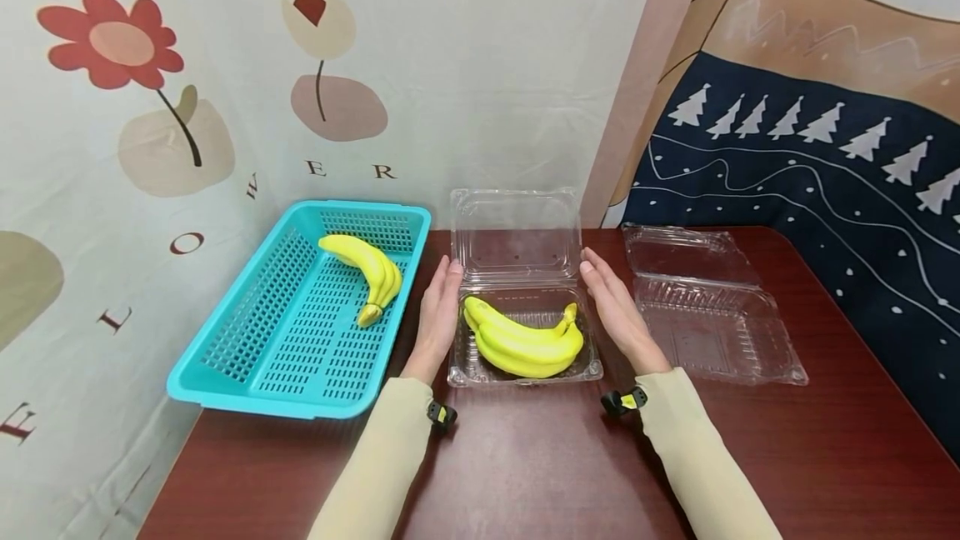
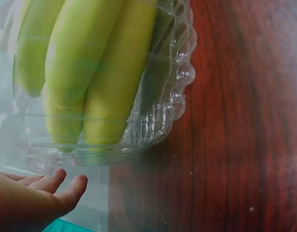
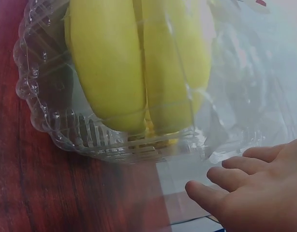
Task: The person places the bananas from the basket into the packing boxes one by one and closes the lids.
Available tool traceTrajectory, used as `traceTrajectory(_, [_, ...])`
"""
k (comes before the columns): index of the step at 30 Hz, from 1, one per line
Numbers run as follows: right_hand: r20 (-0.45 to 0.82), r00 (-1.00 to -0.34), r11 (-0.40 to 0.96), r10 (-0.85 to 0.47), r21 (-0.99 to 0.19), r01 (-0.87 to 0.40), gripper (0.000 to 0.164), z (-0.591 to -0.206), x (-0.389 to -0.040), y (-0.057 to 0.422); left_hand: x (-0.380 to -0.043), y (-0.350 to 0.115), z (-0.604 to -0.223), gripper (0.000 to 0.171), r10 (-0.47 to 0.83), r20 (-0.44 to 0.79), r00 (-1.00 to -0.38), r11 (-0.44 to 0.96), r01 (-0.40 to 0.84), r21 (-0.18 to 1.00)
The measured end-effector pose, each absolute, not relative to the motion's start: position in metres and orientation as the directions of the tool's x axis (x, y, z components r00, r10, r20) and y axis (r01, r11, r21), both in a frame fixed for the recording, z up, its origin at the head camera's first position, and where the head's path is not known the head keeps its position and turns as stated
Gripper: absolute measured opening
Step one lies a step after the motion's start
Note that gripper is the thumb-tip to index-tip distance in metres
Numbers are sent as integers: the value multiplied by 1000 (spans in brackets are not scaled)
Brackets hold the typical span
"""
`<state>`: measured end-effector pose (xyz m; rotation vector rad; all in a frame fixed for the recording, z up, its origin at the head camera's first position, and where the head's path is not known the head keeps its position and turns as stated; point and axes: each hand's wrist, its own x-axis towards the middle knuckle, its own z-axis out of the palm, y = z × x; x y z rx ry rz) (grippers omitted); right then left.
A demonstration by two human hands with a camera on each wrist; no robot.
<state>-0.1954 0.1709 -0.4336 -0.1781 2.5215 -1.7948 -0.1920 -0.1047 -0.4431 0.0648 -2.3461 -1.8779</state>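
A bunch of yellow bananas (image 1: 525, 343) lies in the base of a clear plastic clamshell container (image 1: 517, 379) on the table. The container's lid (image 1: 517, 236) stands raised at the back. My left hand (image 1: 437, 311) is at the container's left side, fingers straight, fingertips right by the hinge corner. On the other side, my right hand (image 1: 618, 311) mirrors it, its straight fingers near the lid's lower right corner. Both wrist views show the fingers (image 2: 68, 193) extended beside the clear wall, with nothing gripped. Through the plastic the bananas (image 3: 139, 67) show close up.
To the left stands a turquoise basket (image 1: 191, 369) with another banana bunch (image 1: 369, 269) inside. A second clear clamshell (image 1: 720, 332) lies opened out at the right. Behind the dark red table (image 1: 525, 465) hang a flower-print cloth (image 1: 480, 65) and a navy tree-print cloth (image 1: 810, 165).
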Motion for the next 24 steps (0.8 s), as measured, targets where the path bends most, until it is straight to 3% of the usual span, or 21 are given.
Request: traceTrajectory(24, [114, -983, 276, -143, -949, -150, 65, -421, -174, 173, -176, -100, -432, 64, -157, 139, -978, 253, 96, 963])
